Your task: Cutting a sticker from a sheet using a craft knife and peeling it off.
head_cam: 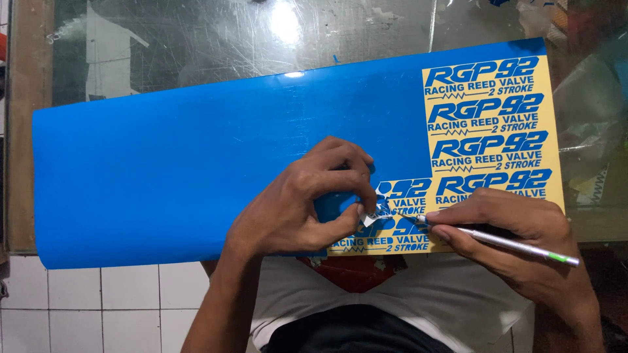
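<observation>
One blue vinyl sheet (163, 176) lies across the glass tabletop (229, 39), its long axis running left to right, with one pale backing area (556, 170) of cut blue lettering decals at its right end. Two hands work at the sheet's near edge: the left hand (301, 202) pinches one small peeled scrap of vinyl (368, 219) between thumb and fingertips. The right hand (517, 238) is closed around one slim silver craft knife (504, 243), which lies nearly level, its tip pointing left at the scrap.

- You've got one blue vinyl sheet (163, 170) on one glass-topped bench (216, 39).
- One silver craft knife (504, 243).
- One peeled white scrap (367, 219).
- Two hands: left hand (307, 196), right hand (517, 229).
- Six lettered decals showing, two partly covered.
</observation>
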